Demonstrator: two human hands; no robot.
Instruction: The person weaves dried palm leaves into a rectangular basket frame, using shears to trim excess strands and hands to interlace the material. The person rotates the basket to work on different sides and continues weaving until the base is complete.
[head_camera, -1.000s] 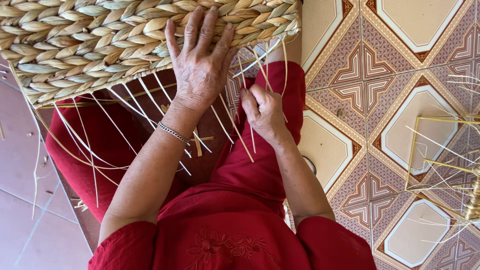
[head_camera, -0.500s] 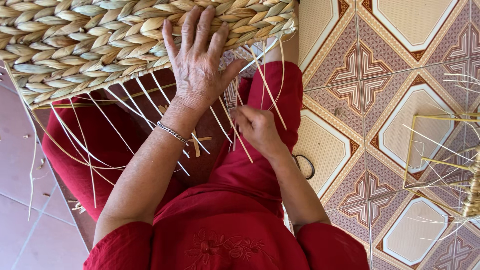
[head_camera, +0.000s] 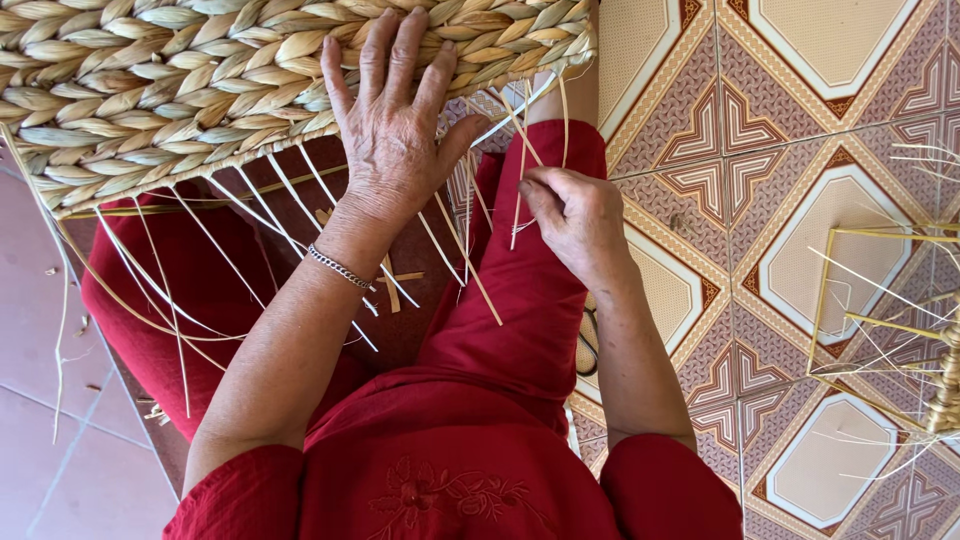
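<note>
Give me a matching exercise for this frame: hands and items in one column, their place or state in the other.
1. left hand
2. right hand
3. chain bracelet
4. wire frame

a. stands on the patterned floor tiles
b. pinches a thin straw strand
c. lies flat, fingers spread, on the woven panel
d. circles the left wrist

Pairs: 1-c, 2-b, 3-d, 4-a

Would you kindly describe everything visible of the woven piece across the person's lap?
The woven piece is a broad panel of thick, twisted, straw-coloured plant fibre, plaited in close diagonal rows. It spans the top left of the view, running out of frame. Thin pale spokes stick out loose from its lower edge over the red trousers. The left hand lies flat on it, fingers spread; the right hand pinches spokes at its right corner.
</note>
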